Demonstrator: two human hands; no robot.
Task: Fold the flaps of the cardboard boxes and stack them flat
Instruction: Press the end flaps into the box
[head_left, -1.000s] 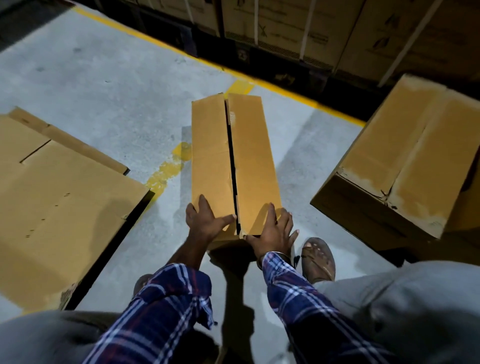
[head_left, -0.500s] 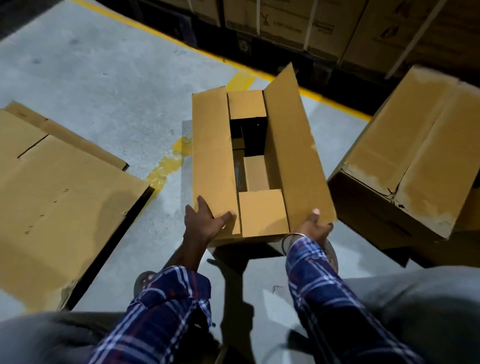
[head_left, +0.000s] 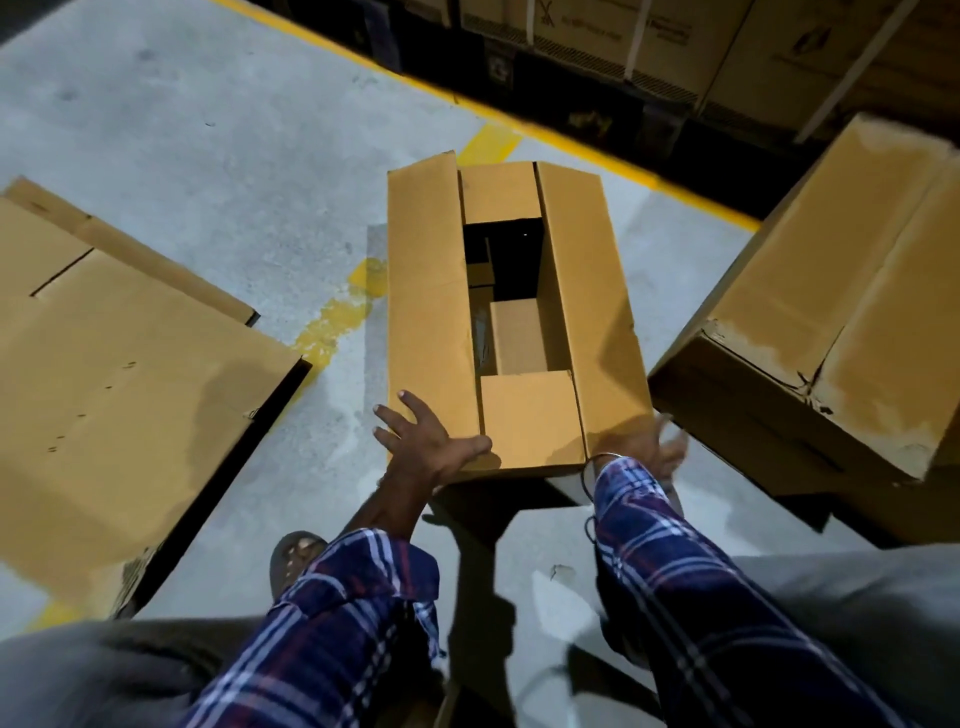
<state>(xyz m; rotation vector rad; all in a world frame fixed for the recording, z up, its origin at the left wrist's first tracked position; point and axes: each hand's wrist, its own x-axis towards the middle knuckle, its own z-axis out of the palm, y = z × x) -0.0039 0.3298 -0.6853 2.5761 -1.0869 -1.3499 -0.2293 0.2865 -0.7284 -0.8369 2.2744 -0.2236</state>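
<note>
Nearest the person, the left hand (head_left: 434, 447) lies with fingers spread on the near left flap of the open box (head_left: 431, 312). The right hand (head_left: 641, 444), blurred under the box's near right corner, has an unreadable grip (fingers smeared). Left of the box lies flattened cardboard (head_left: 119, 374); right of it, a closed carton (head_left: 841, 312).

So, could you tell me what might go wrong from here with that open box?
1. The right hand is blurred and half hidden behind the box's right long flap, so its hold may be unsure and the flap could spring up.
2. The larger box sits close on the right, leaving that flap little room to swing out.
</note>
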